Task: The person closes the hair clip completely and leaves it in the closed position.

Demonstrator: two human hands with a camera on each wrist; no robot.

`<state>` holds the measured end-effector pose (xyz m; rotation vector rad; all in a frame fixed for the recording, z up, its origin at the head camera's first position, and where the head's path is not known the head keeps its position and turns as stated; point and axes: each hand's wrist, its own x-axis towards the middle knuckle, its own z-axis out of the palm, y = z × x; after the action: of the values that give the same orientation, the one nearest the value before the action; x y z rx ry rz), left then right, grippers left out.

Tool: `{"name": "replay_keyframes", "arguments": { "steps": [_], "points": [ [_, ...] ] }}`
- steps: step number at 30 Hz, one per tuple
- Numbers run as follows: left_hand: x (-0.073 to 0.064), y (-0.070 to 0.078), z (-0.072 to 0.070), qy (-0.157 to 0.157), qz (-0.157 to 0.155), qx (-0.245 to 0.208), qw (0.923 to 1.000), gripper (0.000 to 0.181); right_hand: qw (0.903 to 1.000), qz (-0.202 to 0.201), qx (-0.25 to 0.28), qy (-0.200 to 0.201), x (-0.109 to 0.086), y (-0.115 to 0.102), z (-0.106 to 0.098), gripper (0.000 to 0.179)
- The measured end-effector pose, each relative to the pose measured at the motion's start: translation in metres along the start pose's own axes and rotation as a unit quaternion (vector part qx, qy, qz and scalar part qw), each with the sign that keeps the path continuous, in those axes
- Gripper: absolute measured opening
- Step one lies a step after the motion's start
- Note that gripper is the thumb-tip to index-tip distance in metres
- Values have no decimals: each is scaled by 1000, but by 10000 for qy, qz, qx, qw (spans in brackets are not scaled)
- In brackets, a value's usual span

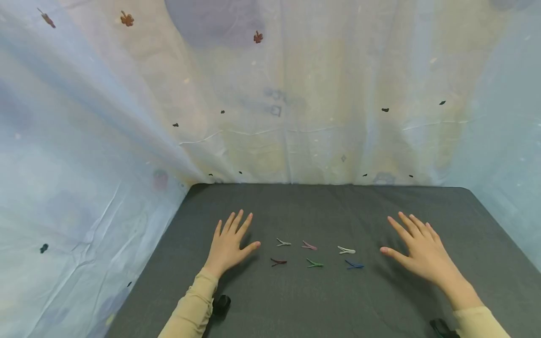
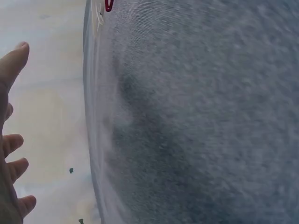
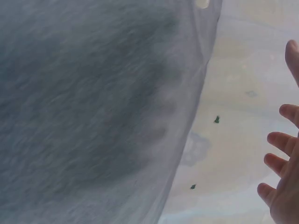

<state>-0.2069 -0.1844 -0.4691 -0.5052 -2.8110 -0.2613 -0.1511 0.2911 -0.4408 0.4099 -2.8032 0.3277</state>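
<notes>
Small Y-shaped clips lie in two rows on a dark grey cloth. Farther back are a greyish-white clip [image 1: 285, 243], a pink clip [image 1: 312, 247] and a white clip [image 1: 349, 251]. The nearer row has a dark red clip [image 1: 281, 262], a green clip [image 1: 317, 265] and a blue clip [image 1: 357, 266]. Left of them my left hand [image 1: 227, 247] hovers with spread fingers, its thumb toward the clips. On the other side my right hand [image 1: 426, 256] hovers likewise, fingers spread and holding nothing. At the left wrist view's top edge, the red clip [image 2: 109, 4] shows partly.
The dark cloth covers a table [image 1: 253, 300] with rounded far corners. A pale patterned curtain [image 1: 321, 94] hangs behind it and along both sides. Black wrist devices sit under the left sleeve [image 1: 190, 305] and the right sleeve [image 1: 479, 324].
</notes>
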Motion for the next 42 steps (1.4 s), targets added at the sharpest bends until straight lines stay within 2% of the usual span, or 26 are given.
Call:
{"name": "replay_keyframes", "arguments": {
  "steps": [4, 9, 16, 18, 23, 27, 34, 38, 42],
  "points": [
    [5, 3, -4, 270, 81, 3, 9996, 75, 9998, -114, 123, 124, 10, -11, -6, 80],
    [9, 5, -5, 465, 6, -74, 9989, 68, 9992, -176, 286, 239, 23, -24, -9, 67],
    [13, 7, -7, 678, 4, -94, 9977, 51, 9938, 128, 1100, -84, 39, -48, -6, 55],
    [14, 9, -6, 668, -48, -265, 9974, 48, 9917, 112, 1281, -85, 43, -55, -3, 52],
    [17, 15, -4, 404, -265, -881, 9949, 43, 9853, -42, 1710, 27, 54, -75, 6, 43],
    [18, 20, -2, 133, -345, -1073, 9935, 43, 9780, -83, 2084, 47, 62, -91, 14, 37],
    [21, 30, 0, -290, -75, -1460, 9888, 44, 9652, -125, 2611, -60, 74, -113, 31, 33],
    [23, 33, 4, -491, 66, -1709, 9840, 43, 9543, -95, 2977, -247, 80, -126, 42, 30],
    [24, 34, 10, -724, 87, -1796, 9810, 43, 9480, -66, 3149, -450, 85, -139, 53, 27]
  ]
}}
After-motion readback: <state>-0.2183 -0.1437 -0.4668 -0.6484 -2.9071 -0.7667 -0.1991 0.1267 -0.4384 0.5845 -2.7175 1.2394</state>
